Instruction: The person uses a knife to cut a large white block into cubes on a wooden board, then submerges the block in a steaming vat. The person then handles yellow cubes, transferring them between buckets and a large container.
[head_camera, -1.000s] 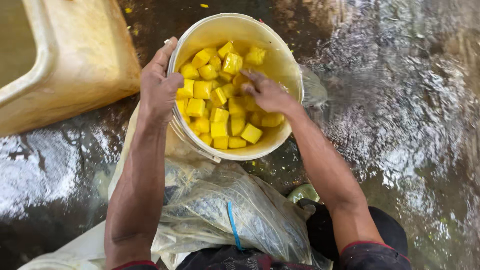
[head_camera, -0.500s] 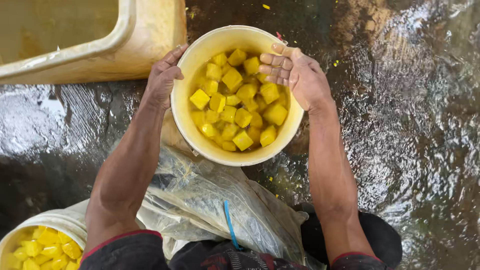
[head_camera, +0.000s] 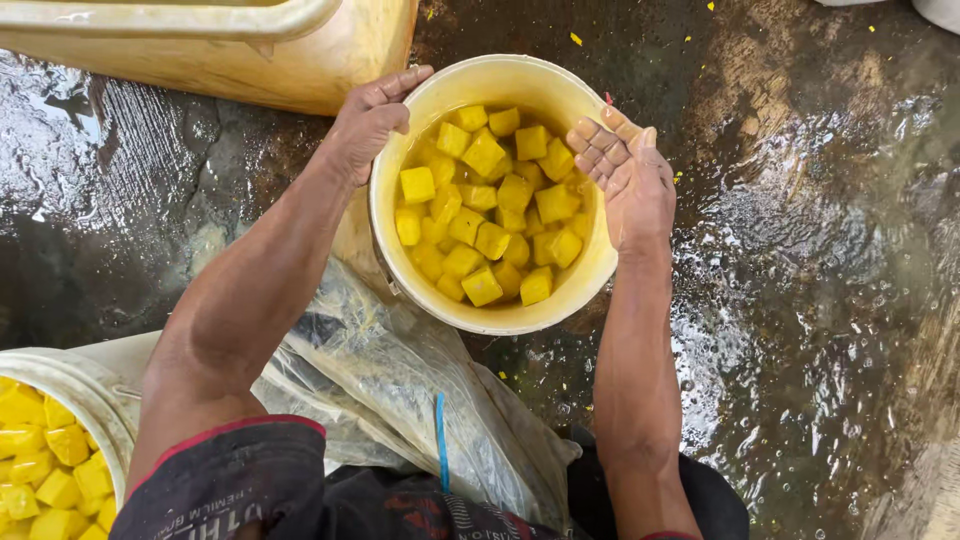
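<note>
At the near left corner a white bucket (head_camera: 95, 400) is cut off by the frame edge; only part of its rim and some yellow cubes (head_camera: 40, 470) inside it show. Far left, a big yellowish tub (head_camera: 250, 50) runs along the far edge, its near wall close behind the left hand. Between these two lies open wet floor (head_camera: 110, 200), dark and shiny, with room to move.

The left hand (head_camera: 370, 120) grips the far-left rim of the central pail (head_camera: 500, 320): its fingers are curled over the edge, thumb outside, closed on the rim. Its forearm runs back to the near left. A clear plastic sheet (head_camera: 400, 390) with a blue strip lies crumpled just near of the pail, touching its near-left side and spreading toward the person's dark clothing.

The pail stands mid-scene, round and cream-coloured, filled with yellow cubes (head_camera: 490, 210) in yellowish liquid; about thirty show, too crowded for a sure count. The right hand (head_camera: 630, 170) is at the pail's right rim, fingers bent inward over the cubes; the palm rests on the rim, and I cannot tell whether the fingers hold anything.

Right of the pail the floor is wet, glinting and open out to the frame edge, with a few yellow specks.

Counts: two hands, two round containers with cubes, one tub, one sheet.
</note>
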